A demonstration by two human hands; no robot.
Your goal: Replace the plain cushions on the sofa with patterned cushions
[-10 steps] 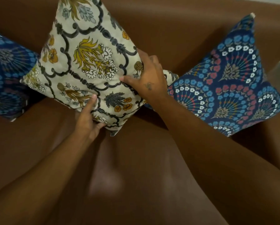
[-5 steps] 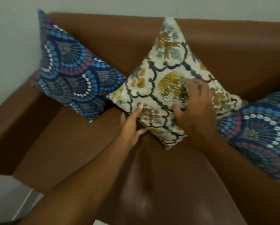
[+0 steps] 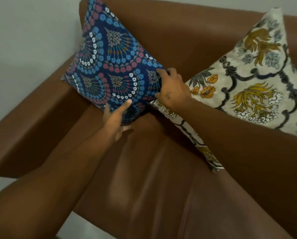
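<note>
A dark blue cushion [image 3: 113,66] with a fan and flower pattern stands on one corner at the left end of the brown sofa [image 3: 161,187], leaning on the backrest. My left hand [image 3: 116,119] grips its bottom corner, thumb on the front. My right hand [image 3: 171,88] holds its right corner, fingers curled over the edge. To the right a cream cushion [image 3: 251,83] with yellow flowers and dark scrolls also stands on a corner; my right forearm crosses its lower left part. No plain cushion is in view.
The sofa's left armrest [image 3: 32,121] runs along the left. A pale grey wall [image 3: 28,31] stands behind and beside it. The brown seat [image 3: 152,195] stretches in front of the cushions. A strip of light floor [image 3: 72,226] shows at the bottom left.
Both hands left the cream cushion and moved left onto the blue cushion, which they now hold by two corners. My view swung left, so the right blue cushion went out of frame.
</note>
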